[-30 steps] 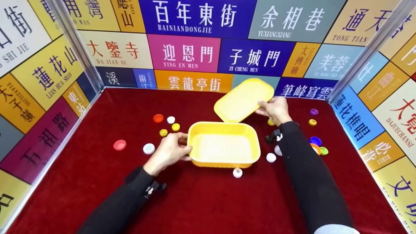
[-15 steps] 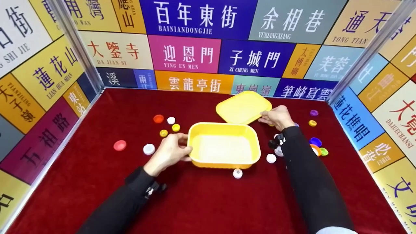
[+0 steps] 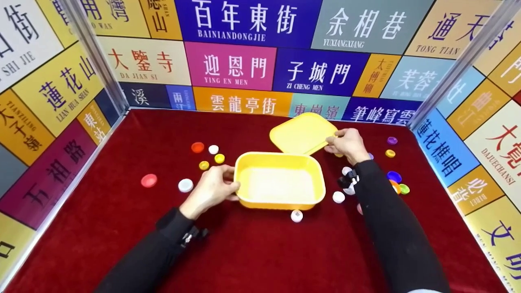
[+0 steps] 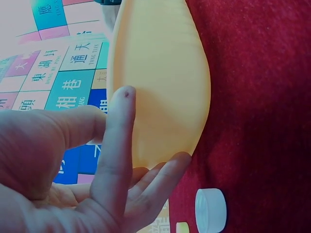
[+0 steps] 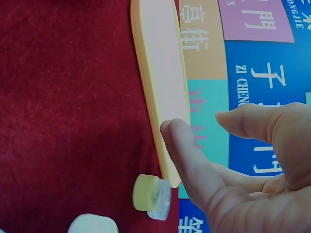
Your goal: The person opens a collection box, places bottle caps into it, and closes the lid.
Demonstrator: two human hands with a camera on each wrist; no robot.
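A yellow rectangular plastic box (image 3: 281, 185) stands uncovered on the red cloth; its inside looks pale. My left hand (image 3: 215, 185) grips its left end, with the thumb and fingers around the wall, as the left wrist view also shows. Behind the box lies its yellow lid (image 3: 303, 133), set at a slant close to the box's back rim. My right hand (image 3: 348, 144) is at the lid's right edge. In the right wrist view, its fingertips (image 5: 175, 127) touch the lid while the thumb stands apart from it.
Loose bottle caps lie on both sides: red (image 3: 198, 147), pink (image 3: 149, 180) and white (image 3: 185, 185) at left, purple (image 3: 392, 140) and blue (image 3: 394, 176) at right. A white cap (image 3: 296, 215) sits before the box. Printed panels (image 3: 240, 65) wall the table in.
My right hand has lowered the lid from a raised tilt onto the cloth behind the box, and its thumb now stands off the lid. The left hand and the box stay in place.
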